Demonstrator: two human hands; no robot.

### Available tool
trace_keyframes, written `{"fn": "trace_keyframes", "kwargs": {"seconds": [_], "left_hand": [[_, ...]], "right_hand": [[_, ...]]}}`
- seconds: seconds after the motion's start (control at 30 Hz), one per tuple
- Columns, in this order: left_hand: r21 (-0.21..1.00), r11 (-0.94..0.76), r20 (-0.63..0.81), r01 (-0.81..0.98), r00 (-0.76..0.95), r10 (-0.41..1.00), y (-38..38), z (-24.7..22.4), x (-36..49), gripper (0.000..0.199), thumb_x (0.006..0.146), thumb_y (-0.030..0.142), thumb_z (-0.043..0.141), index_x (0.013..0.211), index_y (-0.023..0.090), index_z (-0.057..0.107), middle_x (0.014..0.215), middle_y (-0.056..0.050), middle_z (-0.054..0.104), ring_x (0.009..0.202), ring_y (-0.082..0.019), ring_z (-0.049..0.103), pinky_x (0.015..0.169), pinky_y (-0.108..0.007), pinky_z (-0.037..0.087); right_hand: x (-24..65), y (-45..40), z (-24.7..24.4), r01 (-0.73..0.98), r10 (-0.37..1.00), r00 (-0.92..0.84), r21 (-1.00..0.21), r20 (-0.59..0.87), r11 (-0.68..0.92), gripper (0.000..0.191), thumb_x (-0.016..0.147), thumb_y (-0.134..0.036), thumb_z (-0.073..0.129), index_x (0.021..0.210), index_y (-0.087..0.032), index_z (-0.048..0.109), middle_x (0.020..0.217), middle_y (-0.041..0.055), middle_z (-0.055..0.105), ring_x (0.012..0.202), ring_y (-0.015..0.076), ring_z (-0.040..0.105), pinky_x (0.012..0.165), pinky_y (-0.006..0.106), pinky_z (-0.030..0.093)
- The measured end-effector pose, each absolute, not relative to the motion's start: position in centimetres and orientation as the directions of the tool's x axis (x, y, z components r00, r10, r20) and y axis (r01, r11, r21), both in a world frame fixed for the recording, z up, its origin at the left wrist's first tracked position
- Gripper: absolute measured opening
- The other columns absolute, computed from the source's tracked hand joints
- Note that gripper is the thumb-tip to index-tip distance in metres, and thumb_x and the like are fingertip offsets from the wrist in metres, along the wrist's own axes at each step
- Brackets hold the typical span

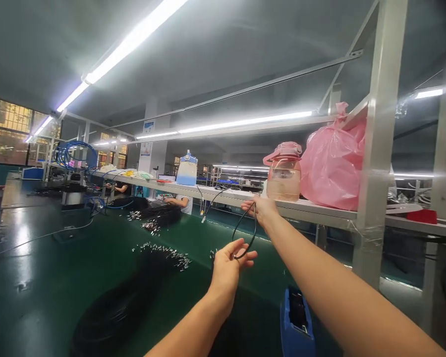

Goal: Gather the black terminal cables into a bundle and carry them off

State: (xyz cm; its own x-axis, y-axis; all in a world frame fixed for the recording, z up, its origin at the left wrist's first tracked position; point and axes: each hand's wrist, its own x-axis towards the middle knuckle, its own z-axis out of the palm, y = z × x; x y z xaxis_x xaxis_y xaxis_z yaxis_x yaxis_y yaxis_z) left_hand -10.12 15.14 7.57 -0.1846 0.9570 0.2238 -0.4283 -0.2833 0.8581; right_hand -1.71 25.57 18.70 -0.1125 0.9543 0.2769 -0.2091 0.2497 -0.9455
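Note:
A thin black cable (254, 229) hangs in a loop between my two hands, above the green bench. My left hand (228, 263) pinches the lower end of the loop between thumb and fingers. Higher up and to the right, my right hand (263, 210) grips the upper part of the cable close to the shelf edge. On the bench to the left lies a big bundle of black cables (122, 302) with shiny metal connector ends. Below my right forearm stands a blue box-like device (297, 322) with a dark opening.
Along the shelf (223, 193) stand a pink-lidded bottle (283, 173), a blue and white bottle (187, 170) and a pink plastic bag (330, 163). A white post (381, 139) rises at the right. A co-worker's arm (180, 201) reaches over more cables (154, 215) across the bench (74, 263).

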Motion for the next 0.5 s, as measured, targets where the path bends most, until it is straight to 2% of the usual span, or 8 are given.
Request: {"fn": "trace_keyframes", "kwargs": {"seconds": [0.07, 0.13, 0.27, 0.37, 0.43, 0.5], "left_hand": [[0.882, -0.287, 0.231, -0.373, -0.190, 0.954, 16.4, 8.2, -11.4, 0.019, 0.093, 0.010, 0.060, 0.112, 0.007, 0.061, 0.102, -0.011, 0.068, 0.081, -0.016, 0.071, 0.073, -0.028, 0.057], [0.907, -0.296, 0.242, -0.298, -0.205, 0.948, 17.6, 9.7, -13.0, 0.018, 0.095, 0.022, 0.061, 0.110, 0.011, 0.062, 0.099, -0.006, 0.069, 0.080, -0.017, 0.069, 0.071, -0.032, 0.058], [0.940, -0.330, 0.294, -0.086, -0.289, 0.911, 20.2, 14.0, -16.1, 0.025, 0.096, 0.029, 0.060, 0.116, 0.014, 0.061, 0.110, -0.007, 0.066, 0.089, -0.019, 0.068, 0.076, -0.037, 0.058], [0.936, -0.320, 0.353, 0.150, -0.369, 0.860, 22.3, 17.0, -18.0, 0.029, 0.096, 0.030, 0.061, 0.120, 0.014, 0.059, 0.116, -0.009, 0.064, 0.095, -0.021, 0.067, 0.080, -0.040, 0.057], [0.903, -0.268, 0.395, 0.336, -0.400, 0.827, 23.4, 18.0, -18.7, 0.030, 0.096, 0.031, 0.060, 0.122, 0.016, 0.058, 0.119, -0.009, 0.063, 0.098, -0.022, 0.066, 0.083, -0.042, 0.056], [0.830, -0.199, 0.440, 0.521, -0.393, 0.807, 23.9, 18.2, -19.0, 0.030, 0.096, 0.030, 0.060, 0.122, 0.016, 0.058, 0.122, -0.009, 0.062, 0.102, -0.024, 0.064, 0.085, -0.044, 0.055]], "right_hand": [[-0.6, 25.9, 17.5, -0.146, 0.958, -0.136, -0.962, 0.251, 0.232, 0.025, 0.095, -0.037, 0.058, 0.114, -0.020, 0.062, 0.111, 0.0053, 0.067, 0.088, 0.0182, 0.067, 0.073, 0.037, 0.057], [0.8, 25.6, 16.8, -0.082, 0.957, -0.158, -0.969, 0.242, 0.231, 0.023, 0.095, -0.039, 0.058, 0.106, -0.020, 0.064, 0.102, 0.0038, 0.069, 0.080, 0.0163, 0.067, 0.068, 0.034, 0.057], [3.3, 22.8, 15.5, 0.037, 0.953, -0.162, -0.963, 0.256, 0.266, 0.029, 0.094, -0.046, 0.056, 0.094, -0.018, 0.064, 0.083, 0.0004, 0.068, 0.068, 0.0135, 0.065, 0.062, 0.030, 0.054], [5.3, 18.7, 13.1, 0.140, 0.952, -0.207, -0.956, 0.227, 0.258, 0.035, 0.085, -0.053, 0.065, 0.084, -0.018, 0.068, 0.070, 0.0028, 0.070, 0.059, 0.0149, 0.065, 0.053, 0.027, 0.047], [7.5, 15.6, 10.4, 0.212, 0.945, -0.268, -0.946, 0.185, 0.246, 0.040, 0.073, -0.058, 0.073, 0.071, -0.018, 0.071, 0.064, 0.0050, 0.070, 0.053, 0.0176, 0.064, 0.045, 0.026, 0.041], [10.6, 12.8, 6.9, 0.300, 0.940, -0.312, -0.924, 0.140, 0.237, 0.039, 0.069, -0.057, 0.076, 0.060, -0.020, 0.071, 0.059, 0.0051, 0.069, 0.052, 0.0186, 0.063, 0.044, 0.027, 0.039]]}}
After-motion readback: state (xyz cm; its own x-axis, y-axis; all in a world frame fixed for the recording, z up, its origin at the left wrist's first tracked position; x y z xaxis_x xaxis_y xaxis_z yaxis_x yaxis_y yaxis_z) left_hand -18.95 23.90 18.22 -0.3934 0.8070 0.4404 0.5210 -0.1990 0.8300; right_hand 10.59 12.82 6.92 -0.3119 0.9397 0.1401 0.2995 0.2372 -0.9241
